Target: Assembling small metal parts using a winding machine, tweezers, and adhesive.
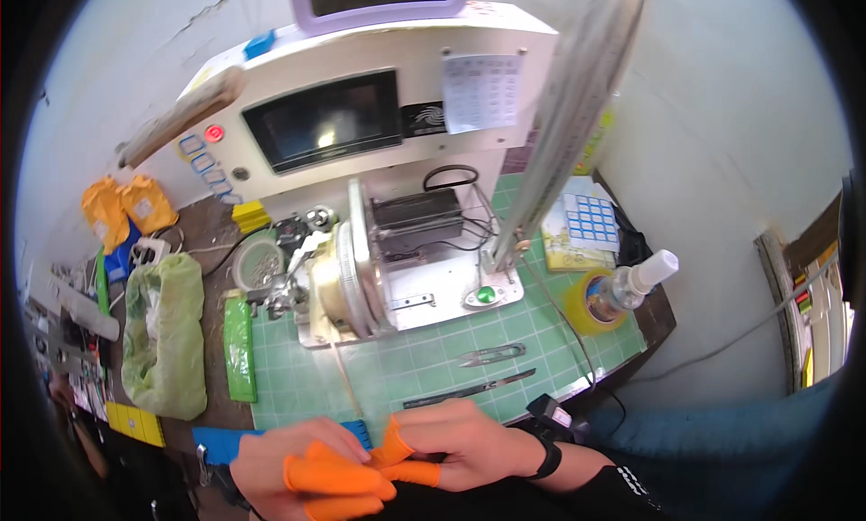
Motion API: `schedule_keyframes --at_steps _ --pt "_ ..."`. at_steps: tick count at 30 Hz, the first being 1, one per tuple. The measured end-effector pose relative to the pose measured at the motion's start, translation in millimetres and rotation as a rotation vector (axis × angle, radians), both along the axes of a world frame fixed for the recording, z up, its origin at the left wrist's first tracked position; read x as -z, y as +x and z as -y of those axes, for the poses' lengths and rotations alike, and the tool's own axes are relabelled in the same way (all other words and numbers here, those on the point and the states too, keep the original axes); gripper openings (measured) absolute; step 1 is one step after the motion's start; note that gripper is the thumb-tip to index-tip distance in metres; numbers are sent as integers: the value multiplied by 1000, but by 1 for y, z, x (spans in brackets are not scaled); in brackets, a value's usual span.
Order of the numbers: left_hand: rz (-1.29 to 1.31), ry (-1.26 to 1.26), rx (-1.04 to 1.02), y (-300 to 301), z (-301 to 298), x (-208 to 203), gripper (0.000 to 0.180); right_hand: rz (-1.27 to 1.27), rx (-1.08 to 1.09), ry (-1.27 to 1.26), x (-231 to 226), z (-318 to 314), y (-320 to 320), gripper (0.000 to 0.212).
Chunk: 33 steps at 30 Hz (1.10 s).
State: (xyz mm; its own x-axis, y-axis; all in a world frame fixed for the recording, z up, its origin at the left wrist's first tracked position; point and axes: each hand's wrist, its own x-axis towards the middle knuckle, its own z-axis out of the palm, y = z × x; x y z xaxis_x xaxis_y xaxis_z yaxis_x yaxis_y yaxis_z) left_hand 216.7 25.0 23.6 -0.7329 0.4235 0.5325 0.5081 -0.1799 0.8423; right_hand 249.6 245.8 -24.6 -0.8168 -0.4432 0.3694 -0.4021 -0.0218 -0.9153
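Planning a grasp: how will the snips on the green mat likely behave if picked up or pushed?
The snips look like slim metal, so probably stiff and light, perhaps springy between the two arms. Lying flat on the mat, they should slide or pivot rather than roll. Their low profile may make them awkward to lift.

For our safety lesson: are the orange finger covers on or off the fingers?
On: left hand and right hand both wear orange finger covers.
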Motion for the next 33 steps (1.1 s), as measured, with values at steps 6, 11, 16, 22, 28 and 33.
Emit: schedule_keyframes --at_steps 6,11,16,22,28,33 --pt "-341 -590 -393 -6 12 -2 31 -416 3 149 -34 5 -5 12" --pt "-477 -581 -137 -11 17 2 29 -688 207 423 -75 34 -18 39" --pt "-546 -841 -345 -19 71 9 20 -367 88 935 -83 -5 -33 36" --pt "-356 -750 -596 -36 98 -8 33 -368 625 945 -58 -33 -72 19" --pt "-531 -697 -532 -102 62 -5 31 -52 442 521 -14 -35 -139 14" --pt "-524 -671 -374 -137 32 19 30 168 325 59 20 -31 -150 14"
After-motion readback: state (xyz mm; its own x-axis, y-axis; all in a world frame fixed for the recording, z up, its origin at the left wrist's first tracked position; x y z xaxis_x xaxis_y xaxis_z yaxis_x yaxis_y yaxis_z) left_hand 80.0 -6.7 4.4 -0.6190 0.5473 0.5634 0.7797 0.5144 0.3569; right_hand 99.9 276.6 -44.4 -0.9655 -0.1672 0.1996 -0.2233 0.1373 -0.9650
